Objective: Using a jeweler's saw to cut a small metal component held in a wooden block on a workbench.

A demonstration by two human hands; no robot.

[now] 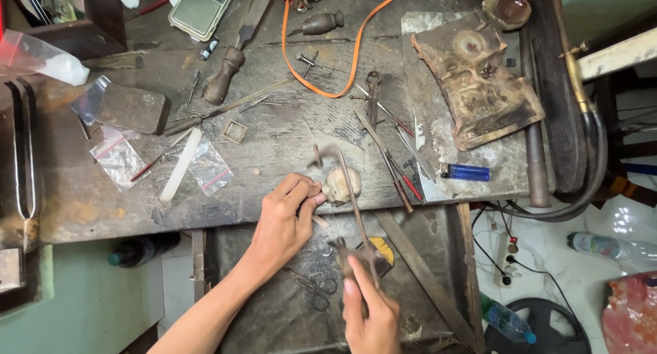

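Left hand rests at the front edge of the scarred wooden worktop, fingertips pinched closed on a small pale stick beside a rounded pale lump. Right hand holds long metal tongs, grip closed around their handles, tips reaching over the lump.

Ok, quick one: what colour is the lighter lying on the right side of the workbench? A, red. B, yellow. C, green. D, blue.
D: the lighter has a blue body with a metal cap at its left end, and it lies flat on the pale sheet below the worn brown block, right of the person's two hands.
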